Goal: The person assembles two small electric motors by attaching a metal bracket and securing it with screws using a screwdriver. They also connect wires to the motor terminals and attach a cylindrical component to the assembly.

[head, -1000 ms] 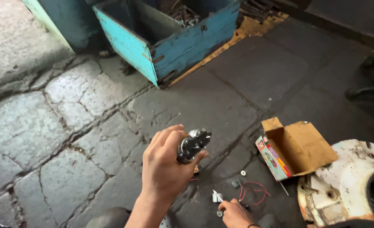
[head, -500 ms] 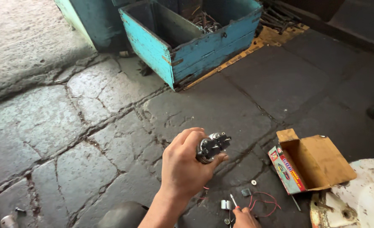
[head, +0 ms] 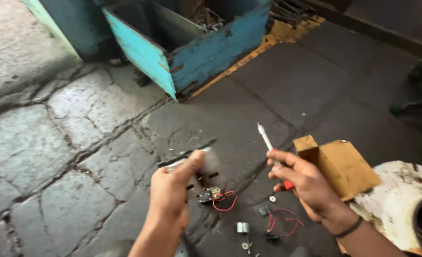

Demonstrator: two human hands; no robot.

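Cracked grey stone paving (head: 68, 157) is serving as the work surface, and the parts are lying loose on it within reach of both hands. Nearest, at 6 o'clock, small metal cylinders (head: 242, 227) and a red wire loop (head: 280, 222) are resting on the stone. Just above them, the left hand (head: 170, 192) is clenching around a grey metal part with red leads (head: 206, 183), tilting it so that its wired end is facing the tool. At 3 o'clock, the right hand (head: 301, 178) is gripping a slim screwdriver (head: 267, 140) by its red handle, white tip pointing up and apart from the part. Beside this hand an open cardboard box (head: 342, 166) is sitting. Farthest, at 12 o'clock, a blue wooden crate (head: 211, 54) is holding scrap metal.
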